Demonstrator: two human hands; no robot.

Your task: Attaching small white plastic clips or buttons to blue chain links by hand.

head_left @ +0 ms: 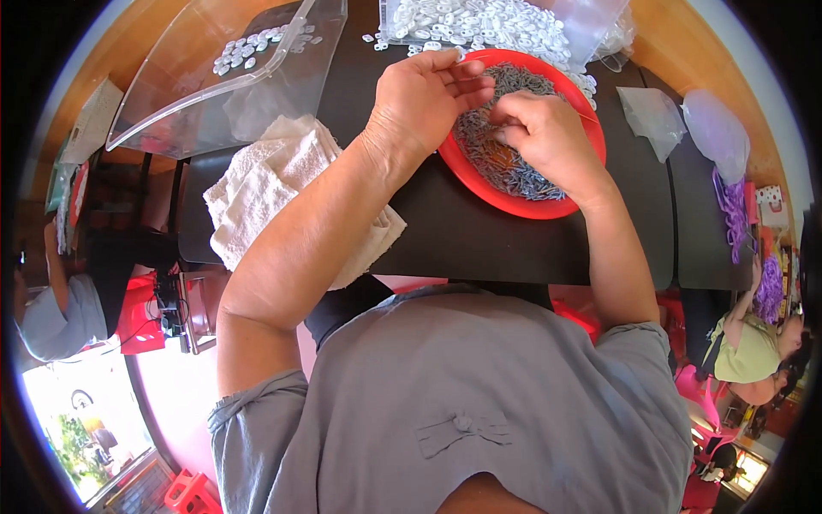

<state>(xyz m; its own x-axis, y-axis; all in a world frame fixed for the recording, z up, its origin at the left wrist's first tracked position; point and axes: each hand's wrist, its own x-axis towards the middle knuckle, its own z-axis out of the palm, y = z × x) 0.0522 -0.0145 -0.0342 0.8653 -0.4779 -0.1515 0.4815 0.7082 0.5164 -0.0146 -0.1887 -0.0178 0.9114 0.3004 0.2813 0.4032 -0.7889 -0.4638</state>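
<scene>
A round red tray (pixel 452 164) on the dark table holds a heap of small grey screw-like metal pieces (pixel 514 176). My right hand (pixel 552 141) is over the heap, its thumb and forefinger bent together. Whatever those fingertips hold is too small to name. At the tray's left rim, my left hand (pixel 428 96) is raised with thumb and forefinger close together and the other fingers loosely curled. Anything between them cannot be made out. Behind the tray, many small white oval plastic pieces with holes (pixel 479 21) are piled up.
A folded cream towel (pixel 257 193) lies under my left forearm. Far left stands a clear plastic bin (pixel 184 107), with more white pieces (pixel 248 51) beside its wall. Clear plastic bags (pixel 651 120) lie to the right. Another person (pixel 749 347) sits at the right with purple strands (pixel 768 287).
</scene>
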